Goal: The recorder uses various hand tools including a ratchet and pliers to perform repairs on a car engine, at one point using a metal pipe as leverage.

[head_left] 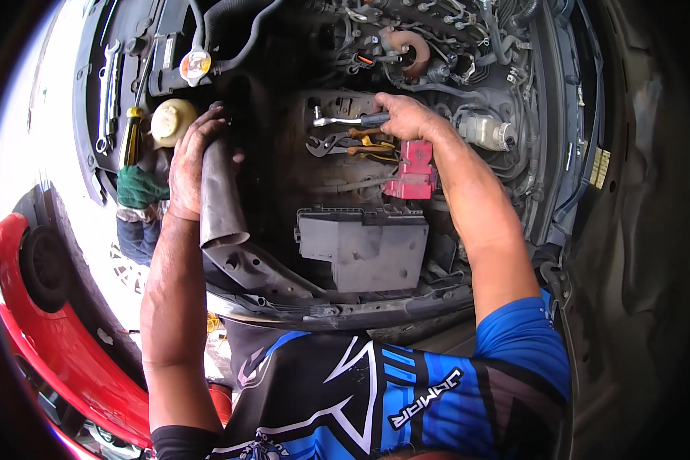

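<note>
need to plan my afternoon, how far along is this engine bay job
Looks mid-job. Done: tools are out, with wrenches on the bay edge and pliers inside. In hand: the left hand grips a dark duct, and the right hand holds a ratchet. Left: the duct is not yet free.

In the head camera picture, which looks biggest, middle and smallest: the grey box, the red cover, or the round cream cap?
1. Grey box, clearly largest, though it also sits nearer the camera.
2. Red cover.
3. Cream cap, close to the red cover in size, so their order is unsure.
</note>
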The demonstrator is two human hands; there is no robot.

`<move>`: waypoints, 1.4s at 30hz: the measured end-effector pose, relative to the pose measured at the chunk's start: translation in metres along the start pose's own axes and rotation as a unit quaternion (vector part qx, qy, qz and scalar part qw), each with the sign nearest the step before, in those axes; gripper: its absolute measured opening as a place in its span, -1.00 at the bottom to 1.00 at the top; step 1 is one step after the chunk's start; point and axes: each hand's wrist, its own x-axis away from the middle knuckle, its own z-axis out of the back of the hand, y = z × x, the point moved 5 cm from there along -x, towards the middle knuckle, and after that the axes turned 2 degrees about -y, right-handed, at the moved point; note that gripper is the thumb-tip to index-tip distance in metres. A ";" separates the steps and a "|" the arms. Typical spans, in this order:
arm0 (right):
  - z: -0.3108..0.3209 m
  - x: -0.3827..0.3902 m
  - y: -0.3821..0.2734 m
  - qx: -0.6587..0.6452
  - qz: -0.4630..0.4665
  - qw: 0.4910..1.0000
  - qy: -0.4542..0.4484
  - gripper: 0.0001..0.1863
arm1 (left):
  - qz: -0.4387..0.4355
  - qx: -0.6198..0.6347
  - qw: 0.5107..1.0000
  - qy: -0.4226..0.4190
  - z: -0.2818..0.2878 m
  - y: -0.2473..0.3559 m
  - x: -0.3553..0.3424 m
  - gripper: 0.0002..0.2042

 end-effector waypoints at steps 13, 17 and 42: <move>0.083 0.073 -0.013 -0.055 -0.107 0.986 0.119 -0.54 | 0.017 0.010 1.000 0.003 0.002 0.003 -0.001 -0.54; 0.098 0.069 0.009 -0.014 -0.173 0.976 0.133 -0.55 | 0.033 0.012 0.999 -0.009 0.002 0.005 -0.004 -0.54; 0.073 0.006 0.052 0.127 -0.253 0.941 0.186 -0.66 | 0.037 0.000 0.999 -0.017 -0.001 -0.002 -0.003 -0.56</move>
